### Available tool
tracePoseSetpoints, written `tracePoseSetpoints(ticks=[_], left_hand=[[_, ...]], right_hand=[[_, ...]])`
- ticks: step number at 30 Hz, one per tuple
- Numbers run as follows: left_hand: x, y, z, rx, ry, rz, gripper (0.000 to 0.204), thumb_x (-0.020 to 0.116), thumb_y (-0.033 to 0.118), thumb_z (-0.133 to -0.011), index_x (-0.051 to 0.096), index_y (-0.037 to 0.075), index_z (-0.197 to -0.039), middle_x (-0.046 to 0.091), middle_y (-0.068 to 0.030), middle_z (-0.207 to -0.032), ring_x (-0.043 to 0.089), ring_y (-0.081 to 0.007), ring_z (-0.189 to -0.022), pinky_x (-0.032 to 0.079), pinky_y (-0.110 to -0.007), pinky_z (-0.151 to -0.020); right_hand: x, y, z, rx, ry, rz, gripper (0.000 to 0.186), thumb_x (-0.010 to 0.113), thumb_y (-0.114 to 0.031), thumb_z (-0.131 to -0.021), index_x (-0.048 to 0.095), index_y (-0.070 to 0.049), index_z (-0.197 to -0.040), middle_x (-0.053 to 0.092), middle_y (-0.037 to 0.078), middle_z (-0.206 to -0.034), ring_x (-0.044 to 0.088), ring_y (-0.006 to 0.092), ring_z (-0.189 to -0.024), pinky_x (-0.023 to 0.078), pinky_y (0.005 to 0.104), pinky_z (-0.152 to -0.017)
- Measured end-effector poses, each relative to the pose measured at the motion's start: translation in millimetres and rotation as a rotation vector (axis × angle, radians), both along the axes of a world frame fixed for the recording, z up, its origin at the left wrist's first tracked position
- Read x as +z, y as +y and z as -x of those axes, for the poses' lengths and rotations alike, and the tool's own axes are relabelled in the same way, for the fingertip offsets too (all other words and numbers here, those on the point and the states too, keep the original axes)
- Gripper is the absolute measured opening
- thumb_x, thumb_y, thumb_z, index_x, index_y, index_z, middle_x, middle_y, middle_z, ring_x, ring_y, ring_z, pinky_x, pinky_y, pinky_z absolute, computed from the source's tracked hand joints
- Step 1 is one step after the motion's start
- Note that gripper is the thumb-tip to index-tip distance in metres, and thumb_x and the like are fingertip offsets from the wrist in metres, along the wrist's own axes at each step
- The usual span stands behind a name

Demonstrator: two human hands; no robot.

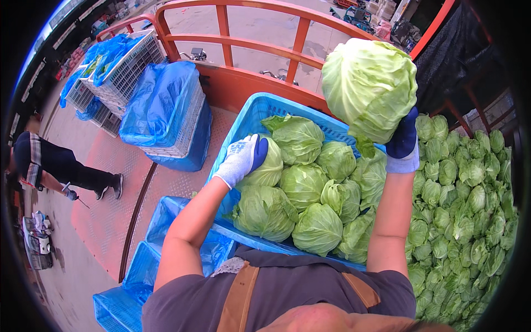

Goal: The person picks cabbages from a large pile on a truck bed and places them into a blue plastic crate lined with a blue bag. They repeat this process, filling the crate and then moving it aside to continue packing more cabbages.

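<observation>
My right hand (402,138), in a white and dark blue work glove, holds a large pale green cabbage (368,83) up above the far right corner of a blue plastic crate (260,99). Its fingers are partly hidden behind the cabbage; a loose outer leaf hangs down from it. My left hand (243,157), gloved the same way, is curled over the top of another cabbage (267,172) at the left side of the crate. Several more cabbages (303,185) fill the crate in front of my body.
A big heap of cabbages (459,193) lies on the right. Blue-lined crates (130,293) stand at my lower left, with stacked white crates (182,130) beyond. An orange rail (260,44) closes the far side. Another person (61,166) walks at the left.
</observation>
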State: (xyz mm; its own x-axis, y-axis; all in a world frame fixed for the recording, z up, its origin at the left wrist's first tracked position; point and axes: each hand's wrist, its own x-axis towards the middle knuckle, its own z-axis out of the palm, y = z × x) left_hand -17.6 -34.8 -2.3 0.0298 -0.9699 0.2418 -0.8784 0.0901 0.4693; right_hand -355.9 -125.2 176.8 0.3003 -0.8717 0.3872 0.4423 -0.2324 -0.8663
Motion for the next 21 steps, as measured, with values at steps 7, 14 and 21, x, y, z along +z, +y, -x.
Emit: tracePoseSetpoints(ticks=[7, 14, 21], left_hand=[[10, -4, 26, -0.01, -0.12, -0.295, 0.044, 0.047, 0.03, -0.099, 0.061, -0.004, -0.123, 0.066, -0.0284, -0.118, 0.067, -0.0403, -0.107, 0.052, -0.052, -0.092], [3, -7, 0, 0.053, -0.117, -0.395, 0.038, 0.045, 0.024, -0.097, 0.059, -0.006, -0.116, 0.067, -0.0311, -0.111, 0.07, -0.0447, -0.098, 0.056, -0.052, -0.085], [48, 3, -8, 0.009, 0.25, -0.039, 0.024, 0.046, 0.019, -0.102, 0.061, 0.001, -0.097, 0.065, -0.0253, -0.096, 0.062, -0.0482, -0.094, 0.049, -0.053, -0.078]], right_hand=[[-76, -33, -155, 0.001, 1.53, 0.368, 0.102, 0.07, -0.078, -0.076, 0.053, -0.008, -0.148, 0.042, 0.029, -0.156, 0.049, 0.0499, -0.136, 0.04, 0.0489, -0.115], [-132, -31, -191, -0.377, 1.506, 0.739, 0.072, 0.058, -0.069, -0.09, 0.066, -0.012, -0.135, 0.054, 0.025, -0.135, 0.057, 0.0434, -0.119, 0.045, 0.0547, -0.1], [-168, -44, -194, -0.297, 1.23, 0.937, 0.048, 0.055, -0.048, -0.098, 0.069, -0.011, -0.125, 0.063, 0.021, -0.13, 0.058, 0.0384, -0.12, 0.043, 0.0506, -0.105]])
